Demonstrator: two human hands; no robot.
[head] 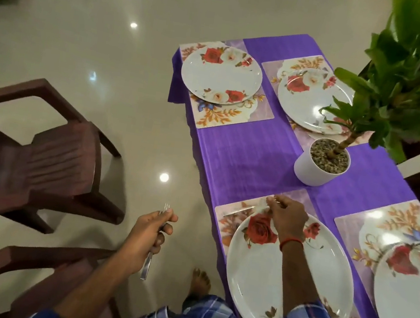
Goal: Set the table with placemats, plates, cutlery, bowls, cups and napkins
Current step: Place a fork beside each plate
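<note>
Near plate (254, 274), on its placemat (227, 216) at the table (243, 164) edge: glazed, slick, breakable. Right hand (288, 219) over its far rim, fingertips pinched on a small metal piece (277, 202), mostly hidden, probably cutlery. Left hand (150, 234) out beyond the table edge, fist closed round forks (147, 266), tines up. Forks: stiff, light, smooth steel; best held mid-handle and laid flat beside the plate.

Near-right plate (409, 292) cropped, far-right plate (304, 102) partly hidden

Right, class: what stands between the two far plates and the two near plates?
A white plant pot with pebbles, on the purple tablecloth; head view shows it.
</note>
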